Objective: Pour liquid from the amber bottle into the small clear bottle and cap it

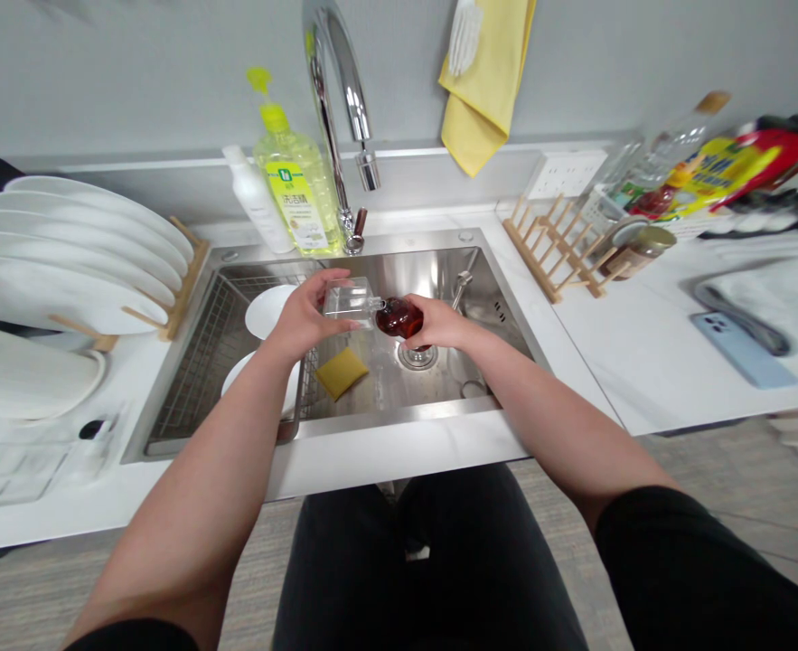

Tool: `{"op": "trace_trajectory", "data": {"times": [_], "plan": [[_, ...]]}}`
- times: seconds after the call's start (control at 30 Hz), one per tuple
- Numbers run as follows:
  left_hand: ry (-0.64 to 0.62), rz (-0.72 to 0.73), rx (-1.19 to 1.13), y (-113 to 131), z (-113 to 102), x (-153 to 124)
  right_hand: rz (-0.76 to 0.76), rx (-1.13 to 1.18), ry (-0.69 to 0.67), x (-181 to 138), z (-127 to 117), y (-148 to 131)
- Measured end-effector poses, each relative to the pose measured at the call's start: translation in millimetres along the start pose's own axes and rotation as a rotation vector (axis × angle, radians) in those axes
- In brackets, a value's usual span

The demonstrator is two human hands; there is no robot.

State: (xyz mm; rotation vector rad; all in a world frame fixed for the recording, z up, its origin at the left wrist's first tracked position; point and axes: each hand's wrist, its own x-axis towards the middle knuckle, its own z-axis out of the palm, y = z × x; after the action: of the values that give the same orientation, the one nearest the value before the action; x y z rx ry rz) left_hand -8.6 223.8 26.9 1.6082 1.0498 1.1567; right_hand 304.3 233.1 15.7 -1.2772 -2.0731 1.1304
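In the head view, your left hand [310,315] curls partly closed around a clear square glass bottle [348,301]. Your right hand [439,324] wraps a dark red glass bottle [399,318], neck touching the clear one, above the steel sink [426,276].

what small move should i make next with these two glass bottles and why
Probably steady the two necks together before tilting further: the round dark-red glass bottle in the right hand appears to meet the clear square glass bottle in the left hand only at their tips, held in mid-air above the stainless steel sink.
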Motion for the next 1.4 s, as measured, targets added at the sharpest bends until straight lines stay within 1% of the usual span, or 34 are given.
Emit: {"op": "trace_trajectory", "data": {"times": [0.2, 1.0, 1.4], "plan": [[-0.006, 0.0, -0.013, -1.1, -0.8, 0.4, -0.006, -0.025, 0.001, -0.3, -0.2, -1.4], [-0.028, 0.045, 0.002, -4.5, -3.5, 1.7, -0.007, 0.024, -0.013, -0.1, 0.6, -0.8], [-0.042, 0.06, -0.014, -5.2, -3.3, 2.0, -0.013, -0.002, -0.007, -0.5, 0.4, -0.2]]}}
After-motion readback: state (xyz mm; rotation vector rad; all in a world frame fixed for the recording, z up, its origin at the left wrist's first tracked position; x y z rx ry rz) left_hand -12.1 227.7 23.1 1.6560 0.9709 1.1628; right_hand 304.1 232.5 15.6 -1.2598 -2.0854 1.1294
